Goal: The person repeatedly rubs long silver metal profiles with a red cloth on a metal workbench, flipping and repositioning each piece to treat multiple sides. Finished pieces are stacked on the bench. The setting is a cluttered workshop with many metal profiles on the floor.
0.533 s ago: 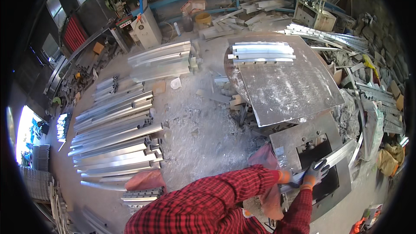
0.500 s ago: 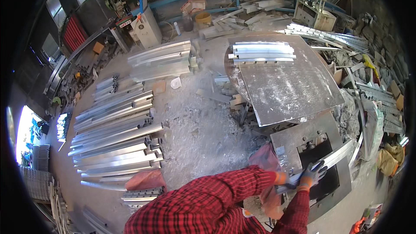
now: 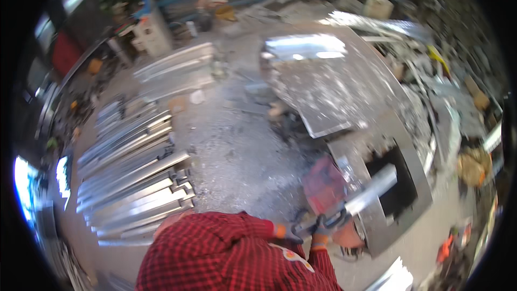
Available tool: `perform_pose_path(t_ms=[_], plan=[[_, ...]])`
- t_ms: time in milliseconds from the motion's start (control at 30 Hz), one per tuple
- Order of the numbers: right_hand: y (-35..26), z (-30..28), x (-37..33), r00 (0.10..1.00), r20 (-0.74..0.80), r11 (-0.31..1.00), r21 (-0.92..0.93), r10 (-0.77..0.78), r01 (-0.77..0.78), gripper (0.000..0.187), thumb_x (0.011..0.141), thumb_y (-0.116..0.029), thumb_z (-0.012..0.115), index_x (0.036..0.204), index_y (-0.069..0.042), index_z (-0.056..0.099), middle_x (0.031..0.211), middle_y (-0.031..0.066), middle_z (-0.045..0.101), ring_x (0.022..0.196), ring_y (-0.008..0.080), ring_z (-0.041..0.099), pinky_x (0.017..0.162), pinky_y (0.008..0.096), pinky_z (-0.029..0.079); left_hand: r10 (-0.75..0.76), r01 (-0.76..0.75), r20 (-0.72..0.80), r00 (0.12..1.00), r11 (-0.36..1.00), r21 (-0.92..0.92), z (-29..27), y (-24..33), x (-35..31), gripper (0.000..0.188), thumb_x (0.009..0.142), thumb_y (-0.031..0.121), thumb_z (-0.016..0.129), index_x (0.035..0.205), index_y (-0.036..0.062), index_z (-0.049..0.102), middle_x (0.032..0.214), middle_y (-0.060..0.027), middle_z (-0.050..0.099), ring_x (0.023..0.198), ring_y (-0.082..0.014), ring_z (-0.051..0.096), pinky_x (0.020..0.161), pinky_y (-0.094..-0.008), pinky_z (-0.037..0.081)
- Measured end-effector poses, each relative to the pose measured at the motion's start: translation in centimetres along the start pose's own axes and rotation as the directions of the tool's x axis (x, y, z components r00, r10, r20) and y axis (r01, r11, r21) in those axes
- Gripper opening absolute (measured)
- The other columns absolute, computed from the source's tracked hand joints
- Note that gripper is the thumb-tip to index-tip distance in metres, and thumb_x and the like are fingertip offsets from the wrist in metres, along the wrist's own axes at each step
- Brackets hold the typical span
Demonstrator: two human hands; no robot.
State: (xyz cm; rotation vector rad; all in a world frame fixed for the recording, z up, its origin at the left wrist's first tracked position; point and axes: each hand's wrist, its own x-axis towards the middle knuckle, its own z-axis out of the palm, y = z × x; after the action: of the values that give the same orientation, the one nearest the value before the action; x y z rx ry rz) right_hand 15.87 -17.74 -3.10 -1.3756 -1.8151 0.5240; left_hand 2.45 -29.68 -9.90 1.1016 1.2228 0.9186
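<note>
Both my hands wear grey gloves with orange cuffs and are closed round one end of a silvery metal profile (image 3: 371, 189). My left hand (image 3: 294, 231) grips nearest that end. Just to its right, my right hand (image 3: 326, 224) wraps the profile, its dark fingers over the top. The far end of the profile reaches up and right over the dark rectangular opening of a grey metal machine table (image 3: 417, 215). Motion blurs the finger details. A dusty red cloth-like cover (image 3: 324, 184) hangs at the machine's left side.
Several long metal profiles (image 3: 129, 183) lie in rows on the floor at left. Beyond the machine, a dusty board (image 3: 334, 91) carries a stack of shiny profiles (image 3: 304, 47). Scrap and brown sacks (image 3: 474, 167) crowd the right side. Bright profiles (image 3: 393, 279) show at the lower edge.
My two hands have moved left and toward me, drawing the profile back across the machine's opening. The whole view has shifted and become blurred.
</note>
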Motion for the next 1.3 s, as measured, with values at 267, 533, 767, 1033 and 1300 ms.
perform_pose_path(t_ms=[267,533,767,1033,1300], plan=[[3.4,-2.6,12.8,0.971,0.081,0.73,0.647,0.224,-0.222,0.073,0.092,-0.017,0.063,0.155,-0.007,0.027,0.15,0.0125,0.035,0.135,0.0236,0.035,0.11,0.0359,0.03,-0.157,0.166,0.071,0.985,0.973,-0.159,-0.4,12.1,11.6,0.085,0.073,0.059,0.083,0.131,0.003,0.058,0.117,-0.0127,0.067,0.105,-0.0227,0.063,0.094,-0.0362,0.049],[6.8,-4.6,28.4,0.878,-0.029,0.879,-0.012,0.477,-0.477,0.069,0.088,-0.038,0.071,0.14,-0.002,0.043,0.118,0.0273,0.062,0.11,0.042,0.062,0.095,0.0474,0.049,-0.217,0.216,-0.028,0.976,0.943,0.255,0.9,21.0,26.7,0.095,0.069,0.06,0.084,0.134,-0.0024,0.054,0.124,-0.0199,0.066,0.112,-0.0298,0.064,0.095,-0.0364,0.049],[6.4,-1.0,19.6,0.879,-0.034,0.869,0.177,0.475,-0.463,0.092,0.084,-0.04,0.074,0.152,0.0,0.026,0.134,0.0307,0.056,0.122,0.044,0.057,0.101,0.0463,0.046,-0.191,0.19,0.003,0.982,0.977,0.1,1.2,13.3,19.7,0.104,0.064,0.063,0.083,0.139,-0.0007,0.048,0.131,-0.0242,0.06,0.122,-0.0376,0.059,0.102,-0.0426,0.046],[2.0,0.9,1.1,0.956,0.019,0.95,0.106,0.292,-0.292,0.09,0.089,-0.028,0.072,0.154,-0.001,0.016,0.128,0.029,0.055,0.114,0.0394,0.058,0.094,0.0421,0.049,-0.35,0.34,0.088,0.933,0.934,0.112,0.1,7.4,3.1,0.098,0.062,0.06,0.087,0.132,0.0007,0.052,0.125,-0.0196,0.063,0.113,-0.0298,0.063,0.095,-0.0395,0.049],[-0.2,-2.4,0.7,0.951,0.244,0.938,0.241,0.189,-0.249,0.08,0.09,-0.029,0.073,0.15,-0.001,0.029,0.13,0.017,0.054,0.115,0.026,0.055,0.093,0.0343,0.048,-0.544,0.594,0.255,0.8,0.656,-0.466,-2.0,3.2,2.2,0.064,0.097,0.06,0.053,0.129,0.0053,0.06,0.11,-0.008,0.069,0.092,-0.018,0.065,0.079,-0.0325,0.055]])
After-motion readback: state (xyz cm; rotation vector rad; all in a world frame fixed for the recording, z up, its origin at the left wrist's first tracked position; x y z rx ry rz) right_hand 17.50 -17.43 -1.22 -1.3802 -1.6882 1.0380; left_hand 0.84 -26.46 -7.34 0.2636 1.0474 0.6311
